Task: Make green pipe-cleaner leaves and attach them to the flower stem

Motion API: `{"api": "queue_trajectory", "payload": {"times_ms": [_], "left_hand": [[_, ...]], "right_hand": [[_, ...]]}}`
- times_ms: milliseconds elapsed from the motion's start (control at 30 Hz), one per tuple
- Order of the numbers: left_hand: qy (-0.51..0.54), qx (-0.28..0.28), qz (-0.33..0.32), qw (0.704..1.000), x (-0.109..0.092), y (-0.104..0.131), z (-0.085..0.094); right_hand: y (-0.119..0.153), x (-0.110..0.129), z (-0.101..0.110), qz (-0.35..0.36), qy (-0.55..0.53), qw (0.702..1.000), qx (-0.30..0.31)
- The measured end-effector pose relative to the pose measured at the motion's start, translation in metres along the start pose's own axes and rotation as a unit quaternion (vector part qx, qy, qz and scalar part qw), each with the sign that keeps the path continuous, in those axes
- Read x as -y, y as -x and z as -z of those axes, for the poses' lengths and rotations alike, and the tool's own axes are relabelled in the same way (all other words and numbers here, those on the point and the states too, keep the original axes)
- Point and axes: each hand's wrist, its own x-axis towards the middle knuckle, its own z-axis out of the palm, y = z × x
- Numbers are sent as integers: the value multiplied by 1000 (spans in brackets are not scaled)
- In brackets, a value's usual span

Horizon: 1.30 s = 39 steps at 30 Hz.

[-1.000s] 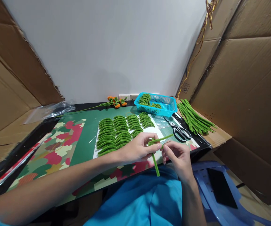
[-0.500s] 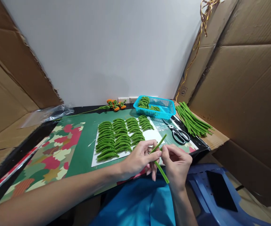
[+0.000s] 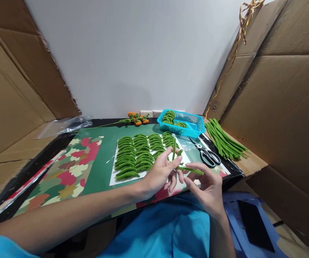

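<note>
The left hand (image 3: 160,173) is hiding where the green fuzzy stems (image 3: 174,148) are meeting, and whether the right hand (image 3: 208,186) is touching them is staying unclear. The left hand and forearm are also covering part of the white sheet (image 3: 113,180) and the counter (image 3: 104,143). The picture's top edge is cutting off the twisted cord (image 3: 244,27); the bottom edge is cropping the blue plastic chair (image 3: 232,211) and blue garment (image 3: 154,229). The printed mark (image 3: 215,106) on the cardboard is appearing too small to read.

The left hand (image 3: 161,172) pinches green fuzzy stems (image 3: 174,149) above the white sheet (image 3: 113,179).
</note>
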Motion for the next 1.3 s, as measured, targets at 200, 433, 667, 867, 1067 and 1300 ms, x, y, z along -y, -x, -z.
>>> {"api": "queue_trajectory", "payload": {"times_ms": [200,433,667,867,1067,1300], "left_hand": [[-21,3,-2,1000,-3,4,-4],[-36,1,7,999,-3,6,-6],[-107,26,8,994,-4,6,-5],[-297,15,-35,954,-10,8,-4],[-443,28,-131,887,-11,10,0],[-467,33,-193,862,-8,10,2]], "right_hand": [[0,-6,-9,-23,-67,991,-112],[-3,-1,-1,-62,13,991,-120],[-5,7,4,-91,-80,989,-87],[-7,11,4,-157,-49,985,-46],[-6,7,-4,-211,-200,955,-52],[-1,10,-22,-179,-168,960,-132]]}}
